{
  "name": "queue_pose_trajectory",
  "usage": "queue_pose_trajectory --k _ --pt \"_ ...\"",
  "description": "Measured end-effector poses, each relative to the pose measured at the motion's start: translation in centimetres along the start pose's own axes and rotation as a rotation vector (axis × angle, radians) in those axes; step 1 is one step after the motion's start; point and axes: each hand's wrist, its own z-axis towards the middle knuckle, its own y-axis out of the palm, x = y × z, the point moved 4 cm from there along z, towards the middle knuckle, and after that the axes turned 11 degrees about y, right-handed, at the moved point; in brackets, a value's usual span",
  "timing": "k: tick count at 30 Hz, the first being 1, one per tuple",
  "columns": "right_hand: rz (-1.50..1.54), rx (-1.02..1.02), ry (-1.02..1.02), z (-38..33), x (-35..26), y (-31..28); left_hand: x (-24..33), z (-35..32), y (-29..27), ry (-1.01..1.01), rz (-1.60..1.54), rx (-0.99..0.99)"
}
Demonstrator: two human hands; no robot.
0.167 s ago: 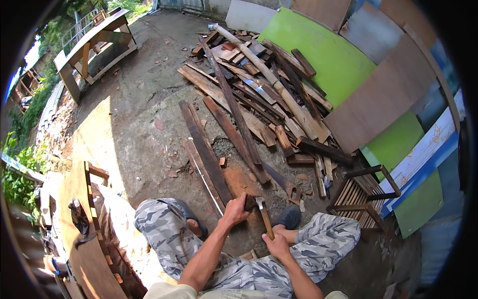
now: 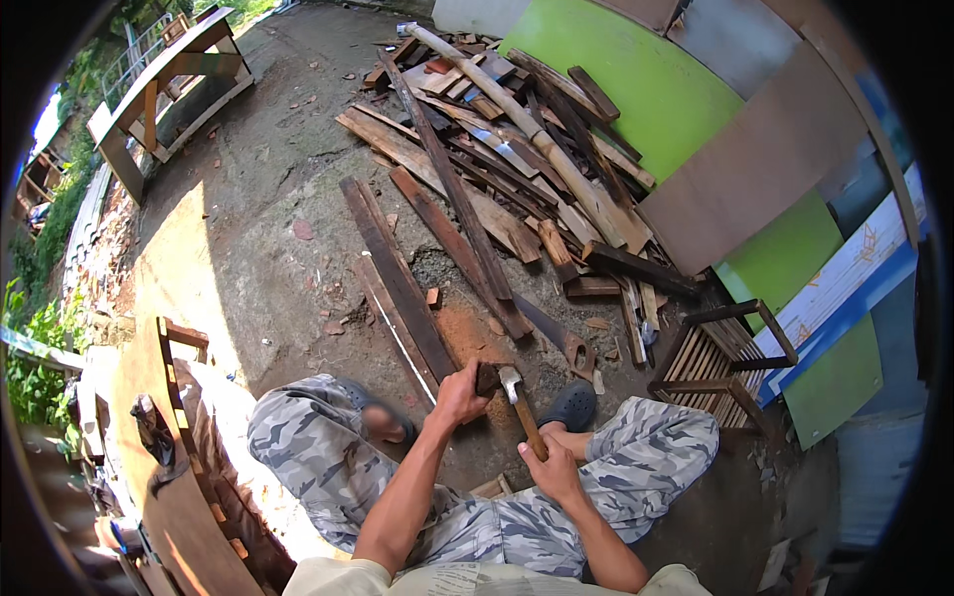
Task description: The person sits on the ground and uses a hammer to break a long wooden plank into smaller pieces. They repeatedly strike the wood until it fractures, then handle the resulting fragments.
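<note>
In front of me, my left hand (image 2: 461, 395) is closed round a short dark wood block (image 2: 487, 377). My right hand (image 2: 553, 469) grips a hammer (image 2: 529, 422) by the lower part of its wooden handle. The metal hammer head is up against or just beside the right end of the block; whether they touch I cannot tell. Just beyond my left hand, dark wooden planks (image 2: 399, 276) lie on the ground, one edged with a white strip. A handsaw (image 2: 556, 336) rests by reddish sawdust (image 2: 479, 338), its handle toward my right foot.
A large pile of scrap wood (image 2: 517, 159) spreads ahead. Green and brown boards (image 2: 621, 74) lean along the right. A slatted wooden frame (image 2: 720, 372) stands to the right, a wooden table (image 2: 164, 84) far left. A long brown board (image 2: 159, 447) lies at my left.
The whole view has shifted slightly, so the scene sits a little higher and further left. Both hands keep their holds on the block and the hammer.
</note>
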Motion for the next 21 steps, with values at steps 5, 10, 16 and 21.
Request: queue_pose_trajectory --k 5,10,16,21 --pt "0.176 0.138 -0.197 -0.6 -5.5 -2.5 -0.3 -0.7 0.3 -0.015 0.010 0.023" --pt "0.360 0.331 -0.477 -1.3 -6.2 -3.5 0.0 -0.7 0.0 -0.016 0.001 0.021" --pt "-0.049 0.068 -0.069 1.5 1.8 2.1 0.6 -0.8 1.1 0.035 0.016 -0.029" --pt "0.170 0.219 -0.268 -1.3 -7.0 -1.7 -0.1 -1.2 1.6 0.074 0.020 -0.005"
